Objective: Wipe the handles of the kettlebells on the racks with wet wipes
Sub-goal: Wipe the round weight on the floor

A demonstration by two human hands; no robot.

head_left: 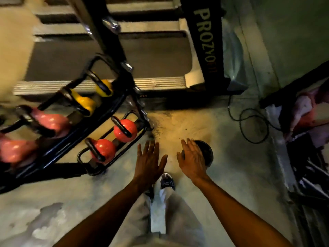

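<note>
A black tiered rack (58, 150) stands at the left. Its low shelf holds two red kettlebells (125, 130) (103, 148) with black handles. Higher shelves carry two yellow kettlebells (83, 102) (105, 87) and blurred pink ones (51, 122). My left hand (148, 162) hovers open over the floor just right of the rack's corner, fingers spread, holding nothing. My right hand (191, 158) is open too, palm down, over a dark round object (207, 152) on the floor. No wet wipe is visible.
A treadmill (206, 41) with a black upright stands straight ahead, its deck reaching the rack. A black cable (249, 122) loops on the concrete floor at the right. Another dark rack with pinkish things (306, 111) fills the right edge. My shoe (167, 180) is below my hands.
</note>
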